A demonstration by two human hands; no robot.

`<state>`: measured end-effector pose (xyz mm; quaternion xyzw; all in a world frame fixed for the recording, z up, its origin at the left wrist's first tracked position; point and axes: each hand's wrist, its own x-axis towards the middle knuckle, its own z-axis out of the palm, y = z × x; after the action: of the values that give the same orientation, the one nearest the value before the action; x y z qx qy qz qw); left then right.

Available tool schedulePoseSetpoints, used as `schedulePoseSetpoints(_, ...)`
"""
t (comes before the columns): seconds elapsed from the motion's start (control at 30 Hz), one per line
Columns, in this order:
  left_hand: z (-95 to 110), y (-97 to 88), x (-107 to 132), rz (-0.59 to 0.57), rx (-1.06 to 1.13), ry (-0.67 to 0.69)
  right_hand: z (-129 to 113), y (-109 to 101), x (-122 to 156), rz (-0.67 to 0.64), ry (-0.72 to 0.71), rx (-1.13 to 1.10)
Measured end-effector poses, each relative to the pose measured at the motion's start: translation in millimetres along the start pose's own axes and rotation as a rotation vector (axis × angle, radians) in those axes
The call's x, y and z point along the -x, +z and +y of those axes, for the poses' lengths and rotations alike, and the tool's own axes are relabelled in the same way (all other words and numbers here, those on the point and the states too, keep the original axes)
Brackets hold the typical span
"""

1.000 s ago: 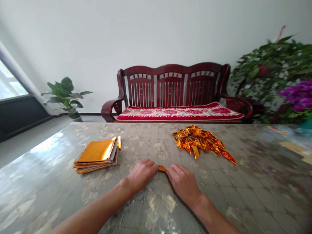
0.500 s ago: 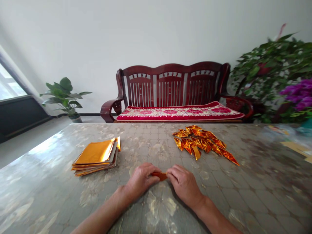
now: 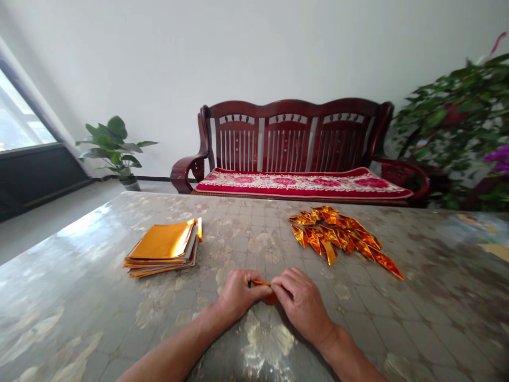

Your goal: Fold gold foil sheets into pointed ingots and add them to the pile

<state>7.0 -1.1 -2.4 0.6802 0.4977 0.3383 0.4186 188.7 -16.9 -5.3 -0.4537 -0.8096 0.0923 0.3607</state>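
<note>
Both hands meet over a small piece of folded gold foil paper [image 3: 267,293] just above the table [image 3: 99,329]. My left hand [image 3: 237,294] has its fingers curled around the paper's left end. My right hand [image 3: 300,303] pinches the right end with bent fingers. Most of the paper is hidden between the fingers. A stack of flat gold foil sheets [image 3: 165,247] lies to the left of my hands. A heap of several folded gold foil pieces [image 3: 342,239] lies further back on the right.
The table has a glossy patterned cover. Behind it stands a dark red wooden bench [image 3: 294,151] with a red cushion. A potted plant [image 3: 113,151] is on the floor at the left, and a leafy plant [image 3: 457,127] with purple flowers at the right.
My hands have drawn a little nearer to me and closed more tightly on the gold paper, which is now lifted and more hidden. The camera has shifted slightly left.
</note>
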Motion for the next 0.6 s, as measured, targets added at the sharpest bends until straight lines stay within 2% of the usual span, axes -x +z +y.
schedulePoseSetpoints(0.17, -7.9, -0.5, -0.3, 0.054, 0.084, 0.010, 2.8, -2.1, 0.6, 0.033, 0.010, -0.030)
schedulePoseSetpoints(0.3, -11.6, -2.6, 1.1, 0.078, 0.068, 0.025, 4.7, -4.1, 2.6, 0.055, 0.014, -0.037)
schedulePoseSetpoints(0.6, -3.3, -0.3, 7.5, 0.168, 0.014, 0.013, 4.5, -7.8, 4.5, 0.102, -0.008, -0.029)
